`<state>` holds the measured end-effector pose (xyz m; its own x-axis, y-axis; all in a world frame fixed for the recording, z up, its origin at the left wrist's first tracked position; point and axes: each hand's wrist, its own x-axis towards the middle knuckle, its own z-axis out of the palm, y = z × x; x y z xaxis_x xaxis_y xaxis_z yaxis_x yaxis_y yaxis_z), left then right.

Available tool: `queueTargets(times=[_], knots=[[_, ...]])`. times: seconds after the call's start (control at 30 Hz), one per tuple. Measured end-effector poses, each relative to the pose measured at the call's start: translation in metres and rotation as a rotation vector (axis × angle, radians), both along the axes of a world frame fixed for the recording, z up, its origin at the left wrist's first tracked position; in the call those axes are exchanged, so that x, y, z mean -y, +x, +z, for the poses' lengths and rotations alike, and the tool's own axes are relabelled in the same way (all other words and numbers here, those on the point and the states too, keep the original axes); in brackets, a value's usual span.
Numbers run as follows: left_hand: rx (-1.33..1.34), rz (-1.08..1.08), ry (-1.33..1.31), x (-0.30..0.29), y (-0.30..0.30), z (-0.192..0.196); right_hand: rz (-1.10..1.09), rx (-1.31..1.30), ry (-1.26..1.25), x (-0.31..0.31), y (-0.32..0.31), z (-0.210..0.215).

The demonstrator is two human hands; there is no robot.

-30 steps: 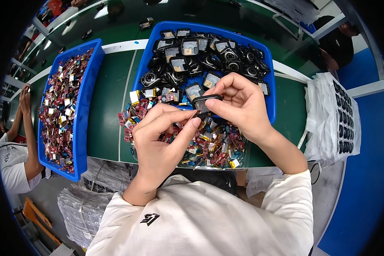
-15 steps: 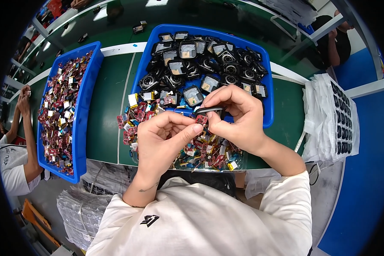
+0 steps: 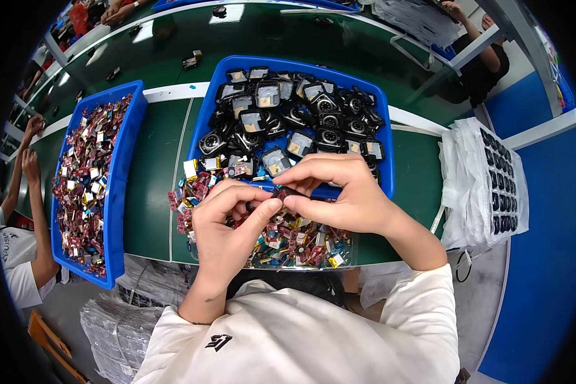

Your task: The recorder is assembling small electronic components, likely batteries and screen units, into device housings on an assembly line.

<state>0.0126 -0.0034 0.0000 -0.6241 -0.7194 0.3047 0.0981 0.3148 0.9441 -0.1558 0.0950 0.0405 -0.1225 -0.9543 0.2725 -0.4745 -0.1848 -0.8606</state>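
So both hands are up over the near side of the table (image 3: 148,221), fingertips meeting around one small black case (image 3: 287,192). The right hand (image 3: 342,192) has it pinched, thumb on the near side and fingers curled over the far side. The left hand (image 3: 227,221) comes in from the left with thumb and index finger closed together right at the case's edge, so it's gripping there too. A bit of red shows at the case, but it's mostly covered by fingers and I can't tell what it is. Right under the hands there's a messy pile (image 3: 301,242) of red boards plus silver, yellow and blue bits. Just beyond that sits a blue bin (image 3: 383,173) heaped with more black cases, some open side up, some showing a round back. Over on the left, a long blue bin (image 3: 118,198) is packed with the same kind of red boards. On the right, a white wrapped stack (image 3: 466,185) shows rows of dark pieces. Far left, a co-worker's hand (image 3: 31,165) is raised above the table.
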Motion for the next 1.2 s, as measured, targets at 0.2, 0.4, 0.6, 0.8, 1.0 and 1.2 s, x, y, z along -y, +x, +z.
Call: queueTargets(times=[0.2, 0.4, 0.6, 0.8, 1.0, 1.2], knots=[[-0.064, -0.006, 0.003, -0.003, 0.006, 0.006, -0.213, 0.149, -0.048, 0.006, -0.05, 0.009], [-0.021, 0.025, -0.134, 0.005, 0.025, 0.006, -0.953, 0.28, -0.247, -0.014, -0.202, -0.034], [-0.039, 0.162, -0.104, 0.015, 0.037, -0.007, -1.472, -0.124, 0.013, -0.057, -0.278, -0.096], [0.098, 0.044, -0.62, 0.009, 0.02, 0.004, -1.483, -0.279, 0.109, -0.053, -0.285, -0.098], [0.297, -0.041, -0.774, -0.008, 0.004, 0.009, -1.434, -0.389, 0.173, -0.049, -0.277, -0.093], [0.357, -0.188, -0.873, -0.008, -0.002, 0.013, -1.021, -0.067, -0.157, -0.019, -0.221, -0.043]])
